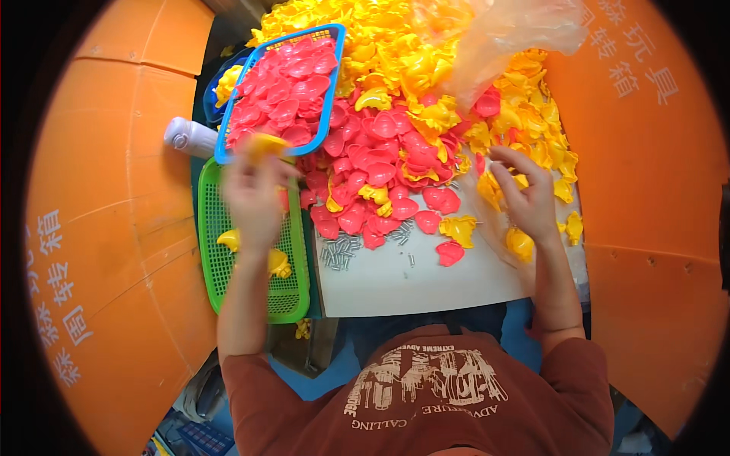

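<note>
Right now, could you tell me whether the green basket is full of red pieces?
No, the green basket holds only a couple of yellow pieces on its mesh floor.

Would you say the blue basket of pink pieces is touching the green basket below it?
Touching, as far as the head view shows: the blue basket has its lower corner overlapping the top rim of the green basket, with no gap visible between them.

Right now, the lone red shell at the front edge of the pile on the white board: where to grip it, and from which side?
Grip the red shell across its two rounded outer edges, coming from above and the near side. It lies flat on the white board with bare surface in front, while a yellow piece crowds its far side. The right hand is nearest; the left hand is over the green basket.
</note>
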`<state>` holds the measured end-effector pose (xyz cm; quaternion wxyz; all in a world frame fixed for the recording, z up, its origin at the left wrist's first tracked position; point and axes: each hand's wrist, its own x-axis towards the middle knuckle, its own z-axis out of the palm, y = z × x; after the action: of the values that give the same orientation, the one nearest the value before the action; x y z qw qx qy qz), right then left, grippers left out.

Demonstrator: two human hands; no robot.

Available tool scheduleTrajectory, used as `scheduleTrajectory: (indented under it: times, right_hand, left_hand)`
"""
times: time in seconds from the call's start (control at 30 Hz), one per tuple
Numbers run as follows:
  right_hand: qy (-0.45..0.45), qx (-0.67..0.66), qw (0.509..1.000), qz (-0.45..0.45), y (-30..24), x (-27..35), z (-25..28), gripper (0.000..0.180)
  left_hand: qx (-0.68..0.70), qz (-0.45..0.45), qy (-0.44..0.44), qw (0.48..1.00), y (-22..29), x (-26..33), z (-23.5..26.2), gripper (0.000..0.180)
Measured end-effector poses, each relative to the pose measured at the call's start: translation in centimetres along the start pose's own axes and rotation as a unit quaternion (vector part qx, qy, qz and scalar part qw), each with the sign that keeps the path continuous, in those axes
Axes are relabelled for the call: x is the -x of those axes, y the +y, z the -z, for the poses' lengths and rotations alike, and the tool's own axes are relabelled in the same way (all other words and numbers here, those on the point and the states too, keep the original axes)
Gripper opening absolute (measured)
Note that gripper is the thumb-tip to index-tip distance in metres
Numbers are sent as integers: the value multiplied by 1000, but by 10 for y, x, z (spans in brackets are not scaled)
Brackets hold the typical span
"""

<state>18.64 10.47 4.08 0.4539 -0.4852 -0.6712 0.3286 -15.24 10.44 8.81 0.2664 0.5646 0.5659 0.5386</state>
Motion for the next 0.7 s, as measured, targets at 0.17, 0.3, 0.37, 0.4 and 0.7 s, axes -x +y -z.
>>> scheduleTrajectory:
  times: [0.17, 0.3, 0.37, 0.4, 0.7]
  right_hand:
    - [-9, 286, 958, 23, 20, 21, 3, 32]
    - [29, 369, 928, -30, 22, 33, -13, 24]
    - [11, 350, 932, -92, 25, 33, -18, 22]
    - [-17, 319, 937, -140, 30, 33, -19, 20]
    - [-71, -142, 980, -124, 1, 36, -23, 17]
  left_hand:
    - [-110, -59, 199, 972, -43, -98, 118, 22]
    - [-374, -151, 104, 909, -56, -77, 88, 35]
    - [-293, -147, 47, 944, -14, -27, 45, 38]
    - [-256, -130, -4, 958, -2, -4, 27, 38]
    - [376, 392, -274, 794, 10, 125, -68, 45]
